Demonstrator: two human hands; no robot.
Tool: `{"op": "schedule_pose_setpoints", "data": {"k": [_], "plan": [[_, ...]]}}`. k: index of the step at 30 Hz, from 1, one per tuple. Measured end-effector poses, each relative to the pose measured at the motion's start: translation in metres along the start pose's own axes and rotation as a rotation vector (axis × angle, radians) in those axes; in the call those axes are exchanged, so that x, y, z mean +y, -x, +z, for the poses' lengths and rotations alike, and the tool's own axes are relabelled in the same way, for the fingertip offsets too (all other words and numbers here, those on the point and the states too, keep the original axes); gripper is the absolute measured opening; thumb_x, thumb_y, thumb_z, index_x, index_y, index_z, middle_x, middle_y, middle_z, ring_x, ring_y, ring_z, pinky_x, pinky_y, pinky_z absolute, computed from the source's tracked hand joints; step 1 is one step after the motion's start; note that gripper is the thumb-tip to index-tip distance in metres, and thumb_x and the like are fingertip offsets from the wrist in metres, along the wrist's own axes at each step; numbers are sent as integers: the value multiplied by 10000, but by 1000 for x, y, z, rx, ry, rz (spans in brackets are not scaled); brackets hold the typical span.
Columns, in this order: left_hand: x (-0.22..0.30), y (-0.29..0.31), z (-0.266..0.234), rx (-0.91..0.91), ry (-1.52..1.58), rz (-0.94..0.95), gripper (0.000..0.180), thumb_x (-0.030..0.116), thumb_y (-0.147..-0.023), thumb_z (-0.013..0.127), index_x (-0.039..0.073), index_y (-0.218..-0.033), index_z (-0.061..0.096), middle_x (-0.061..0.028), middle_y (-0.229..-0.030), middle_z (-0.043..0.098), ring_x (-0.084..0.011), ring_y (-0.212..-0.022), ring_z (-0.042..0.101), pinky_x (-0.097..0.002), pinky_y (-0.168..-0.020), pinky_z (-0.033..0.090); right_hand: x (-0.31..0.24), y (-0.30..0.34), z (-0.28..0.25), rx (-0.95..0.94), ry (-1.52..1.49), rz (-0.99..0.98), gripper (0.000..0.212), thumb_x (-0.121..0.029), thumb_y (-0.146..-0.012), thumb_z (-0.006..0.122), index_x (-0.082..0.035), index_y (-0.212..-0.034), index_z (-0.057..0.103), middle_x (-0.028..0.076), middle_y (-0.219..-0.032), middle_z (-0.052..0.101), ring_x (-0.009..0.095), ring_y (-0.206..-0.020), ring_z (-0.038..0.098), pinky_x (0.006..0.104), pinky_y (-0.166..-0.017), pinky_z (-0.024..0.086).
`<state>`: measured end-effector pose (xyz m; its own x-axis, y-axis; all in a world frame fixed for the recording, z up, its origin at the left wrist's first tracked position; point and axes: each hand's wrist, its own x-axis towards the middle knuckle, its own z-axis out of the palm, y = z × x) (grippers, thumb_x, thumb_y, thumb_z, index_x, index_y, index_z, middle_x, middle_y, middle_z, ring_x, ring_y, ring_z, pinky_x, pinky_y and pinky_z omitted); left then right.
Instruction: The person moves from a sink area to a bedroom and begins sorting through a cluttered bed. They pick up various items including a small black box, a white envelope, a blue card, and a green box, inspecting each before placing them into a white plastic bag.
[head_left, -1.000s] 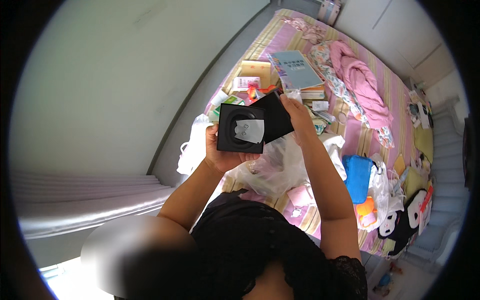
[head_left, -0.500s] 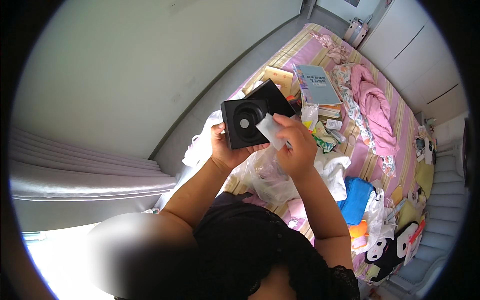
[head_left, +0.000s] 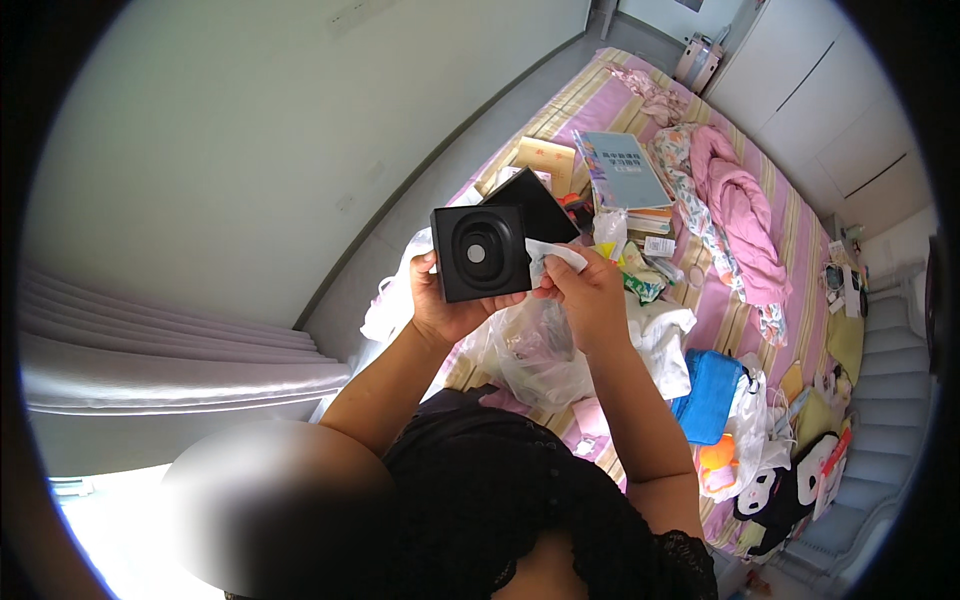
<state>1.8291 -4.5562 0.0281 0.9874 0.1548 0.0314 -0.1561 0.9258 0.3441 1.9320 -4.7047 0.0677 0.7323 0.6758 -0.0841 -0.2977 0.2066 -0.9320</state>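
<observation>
A black square box [head_left: 505, 283] with a round moulded hollow and a pale disc at its centre is held up in front of me. My left hand [head_left: 437, 305] grips it from the left and below, thumb on its left edge. At the box's right edge my right hand [head_left: 590, 295] pinches a white wipe or tissue [head_left: 552, 254], which is folded over the fingers and touches the box. Behind the box, a flat black box or lid [head_left: 540, 205] lies on the bed; part of it is hidden.
Below the box sits a clear plastic bag [head_left: 535, 350] on the striped bed [head_left: 570, 110]. A stack of books [head_left: 625, 170], a pink blanket [head_left: 735, 215], a blue folded cloth [head_left: 708, 395] and a panda-patterned black item [head_left: 790, 500] cover the right side. Wall and grey curtain [head_left: 170, 350] stand left.
The white wipe has moved from the front face of the box to its right edge with my right hand. The box has shifted slightly left and turned more upright.
</observation>
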Motion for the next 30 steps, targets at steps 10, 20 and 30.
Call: {"op": "schedule_pose_setpoints", "data": {"k": [10,20,30], "plan": [[4,5,2,41,-17,9,777,605,-678,569,117,-1277,488,-147,-1267,521,-325,-1102,537,-491,-905,442,-11,-3,1,-68,-258,210,203,-116,-853,635,7,-1013,613,94,-920,657,164,-780,640,274,-673,554],[-1,8,0,44,-12,-28,803,608,-675,571,127,-1308,464,-155,-1288,505,-344,-1131,523,-509,-904,437,-3,-3,-2,-4,-244,148,167,-29,-814,647,-8,-977,614,97,-927,650,155,-803,628,295,-699,551],[-10,5,6,27,60,-60,787,568,-678,564,121,-1316,451,-132,-1281,512,-330,-1122,535,-535,-920,438,1,-1,-2,88,427,-648,189,102,-673,632,-34,-797,595,81,-881,599,202,-835,603,276,-747,470]]}}
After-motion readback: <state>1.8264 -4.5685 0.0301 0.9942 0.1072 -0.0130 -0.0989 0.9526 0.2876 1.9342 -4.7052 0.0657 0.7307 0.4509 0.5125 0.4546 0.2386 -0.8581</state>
